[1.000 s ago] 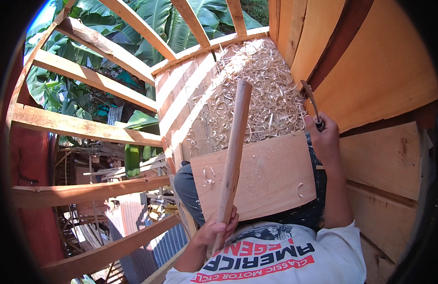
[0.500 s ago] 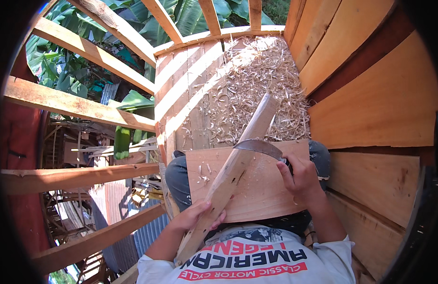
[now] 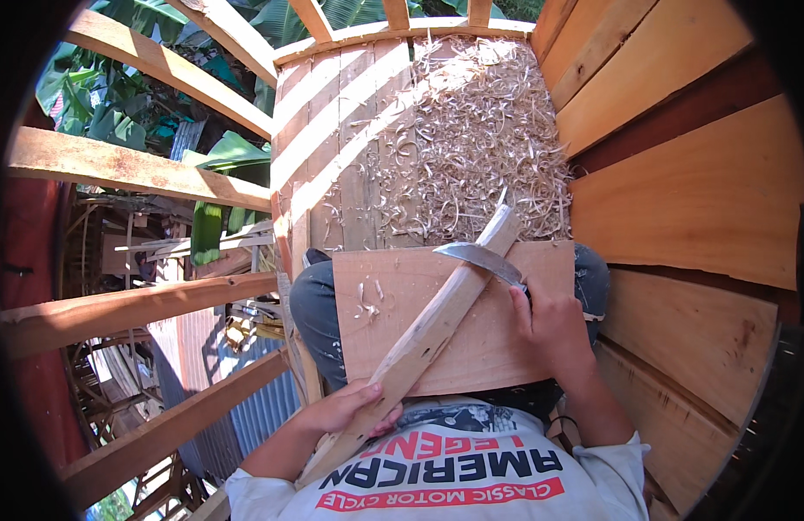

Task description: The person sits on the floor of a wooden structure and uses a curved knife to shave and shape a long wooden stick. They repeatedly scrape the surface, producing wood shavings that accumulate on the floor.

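A long pale wooden stick [image 3: 428, 334] slants from beside my torso up to the far right, across a flat wooden board [image 3: 359, 339] on my lap. My left hand [image 3: 359, 406] wraps round its near part. My right hand [image 3: 548, 321] grips the dark handle of a curved knife [image 3: 482, 256], most of the handle hidden by the fingers. The blade lies across the stick near its far end and points left. A thin curl of wood stands up at the stick's far tip. A few shavings [image 3: 370, 300] rest on the board's left side.
Many wood shavings [image 3: 497, 130] cover the plank floor [image 3: 354, 156] ahead. Wooden rails [image 3: 168, 178] stand along the left, with banana leaves and metal sheets beyond. A wall of wooden boards [image 3: 680, 174] closes the right side. My legs [image 3: 313, 317] are bent beneath the board.
The stick has shifted down and tilted further right. The blade now sits nearer its far end, and a curl shows at the tip. Both hands keep their grips.
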A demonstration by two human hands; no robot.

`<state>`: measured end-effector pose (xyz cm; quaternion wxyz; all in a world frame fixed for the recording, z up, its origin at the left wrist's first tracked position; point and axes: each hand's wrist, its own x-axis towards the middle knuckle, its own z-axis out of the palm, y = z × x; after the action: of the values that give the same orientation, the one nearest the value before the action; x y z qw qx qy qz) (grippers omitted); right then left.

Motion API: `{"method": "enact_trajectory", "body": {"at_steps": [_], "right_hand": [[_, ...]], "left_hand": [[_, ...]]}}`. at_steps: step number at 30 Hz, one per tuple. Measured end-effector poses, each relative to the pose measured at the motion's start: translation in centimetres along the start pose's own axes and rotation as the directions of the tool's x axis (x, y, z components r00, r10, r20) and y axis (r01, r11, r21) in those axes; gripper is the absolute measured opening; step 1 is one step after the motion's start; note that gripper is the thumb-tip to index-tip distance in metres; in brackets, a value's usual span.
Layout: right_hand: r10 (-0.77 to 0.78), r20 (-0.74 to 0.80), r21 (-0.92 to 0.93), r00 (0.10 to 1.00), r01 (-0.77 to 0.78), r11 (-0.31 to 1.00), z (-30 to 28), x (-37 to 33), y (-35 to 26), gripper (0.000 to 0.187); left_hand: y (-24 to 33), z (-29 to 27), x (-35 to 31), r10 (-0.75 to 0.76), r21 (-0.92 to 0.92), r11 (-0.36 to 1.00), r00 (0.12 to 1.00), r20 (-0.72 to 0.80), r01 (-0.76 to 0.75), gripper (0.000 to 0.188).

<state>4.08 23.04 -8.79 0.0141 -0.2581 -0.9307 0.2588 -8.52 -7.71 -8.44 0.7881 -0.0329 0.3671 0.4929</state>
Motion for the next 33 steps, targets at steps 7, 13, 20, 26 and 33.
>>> {"method": "enact_trajectory", "body": {"at_steps": [7,13,20,26,33], "right_hand": [[0.014,0.018,-0.029,1.000,-0.014,0.999,-0.2,-0.2,-0.3,0.029],[0.034,0.043,-0.042,0.998,-0.032,0.999,0.0,-0.1,-0.4,0.028],[-0.016,0.024,-0.021,1.000,0.017,1.000,0.5,-0.1,-0.4,0.028],[0.108,0.034,-0.059,0.994,-0.106,0.993,-0.4,1.3,0.5,0.028],[0.126,-0.009,-0.053,0.992,-0.126,0.991,-1.0,2.2,1.2,0.029]], "left_hand": [[-0.5,0.3,0.2,0.009,-0.025,1.000,1.000,-0.029,-0.010,0.074],[0.0,1.5,0.3,0.026,-0.031,0.999,0.998,-0.049,-0.028,0.071],[-0.5,2.3,0.3,0.021,-0.113,0.993,0.999,-0.037,-0.025,0.064],[-1.6,1.9,0.1,0.019,-0.072,0.997,0.999,-0.035,-0.022,0.067],[-1.1,2.5,0.1,0.043,-0.060,0.997,0.998,-0.055,-0.046,0.062]]}}
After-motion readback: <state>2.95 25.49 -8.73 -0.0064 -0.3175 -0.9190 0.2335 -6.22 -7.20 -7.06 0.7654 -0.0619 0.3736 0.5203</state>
